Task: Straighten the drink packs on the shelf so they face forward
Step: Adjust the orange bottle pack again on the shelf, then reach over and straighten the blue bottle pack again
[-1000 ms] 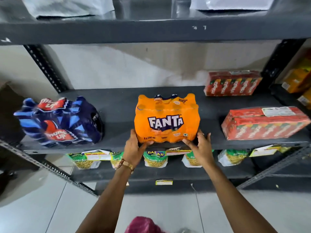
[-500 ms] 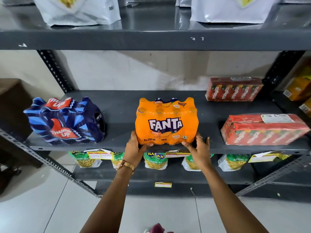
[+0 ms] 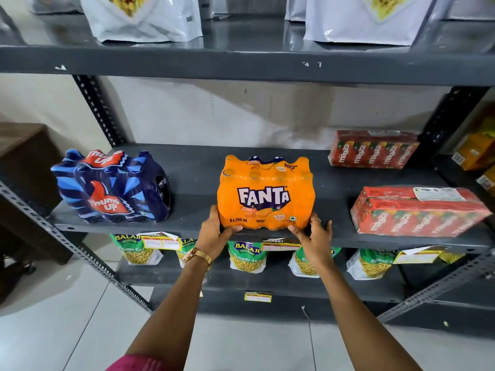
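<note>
An orange Fanta pack stands at the front middle of the grey shelf, its label facing me. My left hand grips its lower left corner and my right hand grips its lower right corner. A blue Thums Up pack sits at the shelf's left, turned slightly to the left. At the right front lies a red Maaza carton pack, angled. A second Maaza pack rests at the back right.
White snack bags stand on the shelf above. Green Balaji snack bags fill the shelf below, with price tags on the shelf edge. Yellow cartons sit on a neighbouring rack at the right. A dark perforated post rises at back left.
The view has tilted upward, showing more of the top shelf. The Fanta pack sits squarer to the front edge, and both hands remain at its lower corners.
</note>
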`<state>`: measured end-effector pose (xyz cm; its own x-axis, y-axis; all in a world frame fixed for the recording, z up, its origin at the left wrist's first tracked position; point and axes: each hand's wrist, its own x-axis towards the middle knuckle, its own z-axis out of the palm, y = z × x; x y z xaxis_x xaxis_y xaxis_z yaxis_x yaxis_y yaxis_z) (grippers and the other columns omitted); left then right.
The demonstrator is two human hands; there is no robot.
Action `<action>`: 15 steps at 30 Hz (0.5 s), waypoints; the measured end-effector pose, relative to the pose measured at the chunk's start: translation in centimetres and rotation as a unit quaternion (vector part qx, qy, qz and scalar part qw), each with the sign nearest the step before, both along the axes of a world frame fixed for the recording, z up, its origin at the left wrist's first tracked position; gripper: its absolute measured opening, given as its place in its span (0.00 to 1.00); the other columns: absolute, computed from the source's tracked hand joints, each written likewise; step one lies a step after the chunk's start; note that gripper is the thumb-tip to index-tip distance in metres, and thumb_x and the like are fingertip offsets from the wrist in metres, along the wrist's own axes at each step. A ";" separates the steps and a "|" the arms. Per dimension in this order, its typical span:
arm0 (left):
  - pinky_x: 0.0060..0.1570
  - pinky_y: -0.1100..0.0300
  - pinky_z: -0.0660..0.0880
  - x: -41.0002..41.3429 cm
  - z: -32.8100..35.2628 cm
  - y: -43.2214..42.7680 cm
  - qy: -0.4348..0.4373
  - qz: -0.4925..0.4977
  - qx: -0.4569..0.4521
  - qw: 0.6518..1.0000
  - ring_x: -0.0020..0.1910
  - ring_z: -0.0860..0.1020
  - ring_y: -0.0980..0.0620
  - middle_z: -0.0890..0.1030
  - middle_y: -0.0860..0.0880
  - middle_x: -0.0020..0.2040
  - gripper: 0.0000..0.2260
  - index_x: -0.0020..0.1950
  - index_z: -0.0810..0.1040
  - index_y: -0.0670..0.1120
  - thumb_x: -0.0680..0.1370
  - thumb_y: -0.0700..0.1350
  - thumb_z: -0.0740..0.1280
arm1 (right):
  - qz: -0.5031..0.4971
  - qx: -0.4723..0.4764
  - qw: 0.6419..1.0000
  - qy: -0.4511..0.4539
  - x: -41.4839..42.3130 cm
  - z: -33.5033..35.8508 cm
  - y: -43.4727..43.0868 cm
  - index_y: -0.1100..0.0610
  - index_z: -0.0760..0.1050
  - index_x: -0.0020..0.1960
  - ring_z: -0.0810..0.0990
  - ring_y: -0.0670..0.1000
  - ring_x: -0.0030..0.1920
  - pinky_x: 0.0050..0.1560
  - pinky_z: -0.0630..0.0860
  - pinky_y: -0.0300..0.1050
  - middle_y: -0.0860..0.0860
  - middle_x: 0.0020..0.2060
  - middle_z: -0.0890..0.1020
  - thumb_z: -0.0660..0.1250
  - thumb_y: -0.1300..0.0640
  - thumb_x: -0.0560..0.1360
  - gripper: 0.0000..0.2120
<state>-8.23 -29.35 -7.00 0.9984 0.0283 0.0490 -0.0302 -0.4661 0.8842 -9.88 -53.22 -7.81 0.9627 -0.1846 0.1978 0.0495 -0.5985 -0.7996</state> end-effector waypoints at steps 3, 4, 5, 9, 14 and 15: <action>0.52 0.56 0.75 0.2 -0.3 0.3 0.001 -0.006 -0.006 1.000 0.53 0.77 0.48 0.78 0.44 0.57 0.25 0.61 0.64 0.44 0.71 0.46 0.73 | -0.023 0.001 1.000 0.007 -0.2 0.4 0.4 0.62 0.69 0.63 0.68 0.61 0.68 0.74 0.36 0.52 0.58 0.57 0.81 0.66 0.50 0.75 0.22; 0.52 0.54 0.76 0.2 -0.4 0.4 -0.002 -0.004 -0.004 1.000 0.54 0.78 0.46 0.78 0.43 0.58 0.25 0.60 0.64 0.44 0.71 0.47 0.73 | -0.019 0.002 1.000 0.013 -0.3 0.6 0.4 0.62 0.69 0.63 0.68 0.61 0.68 0.75 0.37 0.54 0.58 0.57 0.81 0.66 0.51 0.75 0.22; 0.53 0.52 0.77 0.3 -0.4 0.7 -0.006 -0.007 0.003 1.000 0.55 0.78 0.45 0.78 0.43 0.58 0.25 0.60 0.64 0.45 0.70 0.48 0.74 | -0.014 0.005 1.000 0.017 -0.2 0.5 0.6 0.62 0.69 0.64 0.67 0.61 0.68 0.75 0.37 0.55 0.58 0.57 0.81 0.67 0.51 0.75 0.22; 0.62 0.53 0.72 -0.7 -0.1 2.2 -0.043 -0.054 0.012 0.998 0.66 0.72 0.46 0.72 0.45 0.67 0.32 0.69 0.60 0.49 0.71 0.49 0.73 | -0.067 0.031 0.997 0.021 -0.5 0.0 1.9 0.58 0.57 0.74 0.58 0.62 0.74 0.75 0.45 0.63 0.60 0.71 0.67 0.64 0.36 0.71 0.40; 0.75 0.48 0.53 -3.3 -0.2 12.6 -0.344 -0.005 0.166 0.924 0.76 0.55 0.43 0.61 0.40 0.74 0.34 0.73 0.57 0.44 0.73 0.51 0.69 | -0.171 0.080 0.962 -0.198 -5.6 0.5 17.6 0.60 0.64 0.68 0.66 0.51 0.67 0.69 0.62 0.43 0.60 0.66 0.69 0.63 0.47 0.76 0.26; 0.75 0.45 0.54 -3.3 -0.3 15.4 -0.364 0.042 0.166 0.916 0.76 0.55 0.40 0.60 0.38 0.74 0.35 0.73 0.57 0.43 0.73 0.52 0.70 | -0.118 0.081 0.968 -0.206 -5.6 0.3 21.1 0.59 0.67 0.66 0.67 0.47 0.65 0.67 0.62 0.37 0.58 0.63 0.72 0.64 0.49 0.75 0.23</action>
<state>-11.55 -13.95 -7.29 0.6933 -0.0339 0.7199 -0.5071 -0.7327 0.4539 -15.43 -32.09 -7.51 0.7353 -0.4507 0.5061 0.2614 -0.5004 -0.8254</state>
